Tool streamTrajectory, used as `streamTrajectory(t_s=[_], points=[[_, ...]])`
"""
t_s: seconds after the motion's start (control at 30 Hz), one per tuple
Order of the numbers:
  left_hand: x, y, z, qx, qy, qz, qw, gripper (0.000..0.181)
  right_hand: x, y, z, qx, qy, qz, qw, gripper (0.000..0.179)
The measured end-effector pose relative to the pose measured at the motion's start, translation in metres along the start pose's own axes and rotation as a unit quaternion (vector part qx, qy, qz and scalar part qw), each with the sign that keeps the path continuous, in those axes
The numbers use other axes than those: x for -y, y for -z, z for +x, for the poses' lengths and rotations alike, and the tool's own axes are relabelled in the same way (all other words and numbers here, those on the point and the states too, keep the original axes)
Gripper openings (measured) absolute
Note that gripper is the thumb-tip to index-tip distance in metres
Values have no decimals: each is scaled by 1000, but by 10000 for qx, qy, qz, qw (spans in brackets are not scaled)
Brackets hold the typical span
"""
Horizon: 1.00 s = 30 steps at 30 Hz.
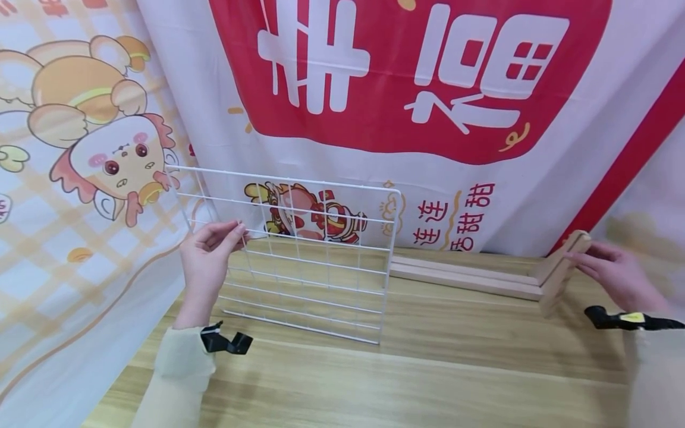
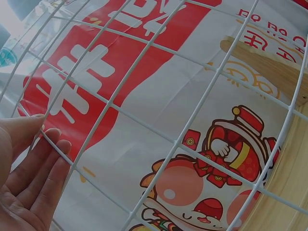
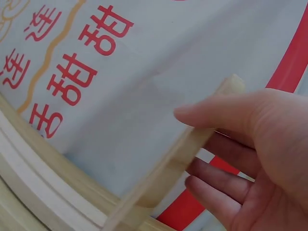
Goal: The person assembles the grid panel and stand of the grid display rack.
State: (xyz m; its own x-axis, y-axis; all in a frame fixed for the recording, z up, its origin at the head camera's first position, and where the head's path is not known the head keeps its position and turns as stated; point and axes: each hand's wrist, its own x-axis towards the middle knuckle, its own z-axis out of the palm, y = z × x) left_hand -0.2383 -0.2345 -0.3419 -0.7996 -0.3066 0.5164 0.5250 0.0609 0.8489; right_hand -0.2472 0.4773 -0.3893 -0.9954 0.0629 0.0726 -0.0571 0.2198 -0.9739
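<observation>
My left hand pinches a wire of a white wire grid panel, thumb on one side and fingertips on the other. The panel stands tilted, its lower edge at the tabletop. To its right lies a wooden stand with long pale rails and an upright end piece. My right hand pinches the top of that end piece. In the right wrist view, the thumb lies on one face of the wooden end piece and the fingers are behind it. The far left of the stand is hidden behind the grid.
Behind the wood-grain tabletop hangs a white cloth with a red patch and printed characters. Another cloth, printed with a cartoon animal, hangs along the left side. Black straps with small mounts are on both wrists.
</observation>
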Motion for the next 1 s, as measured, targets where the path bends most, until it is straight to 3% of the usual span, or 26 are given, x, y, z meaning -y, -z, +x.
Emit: streamTrajectory(t_s=[0.07,0.2,0.3,0.37,0.5,0.8,1.0], points=[[0,0,0,13,-21,-43,10000,22,2,1,-1,16,-68,-735,9973,39],[2,1,1,28,-20,-75,10000,22,6,2,-4,131,-119,-1207,9925,42],[2,2,1,31,-4,-42,10000,22,10,1,-8,308,-91,-732,9968,33],[2,2,1,24,20,-33,10000,22,13,-1,-10,458,-9,-60,9989,31],[3,3,1,14,18,-49,10000,22,19,-4,-16,580,75,857,9946,29],[4,2,2,33,39,-58,10000,23,19,-15,-23,587,390,1080,9917,30],[2,2,3,64,59,-85,9999,21,18,-24,-24,624,268,1348,9885,30]])
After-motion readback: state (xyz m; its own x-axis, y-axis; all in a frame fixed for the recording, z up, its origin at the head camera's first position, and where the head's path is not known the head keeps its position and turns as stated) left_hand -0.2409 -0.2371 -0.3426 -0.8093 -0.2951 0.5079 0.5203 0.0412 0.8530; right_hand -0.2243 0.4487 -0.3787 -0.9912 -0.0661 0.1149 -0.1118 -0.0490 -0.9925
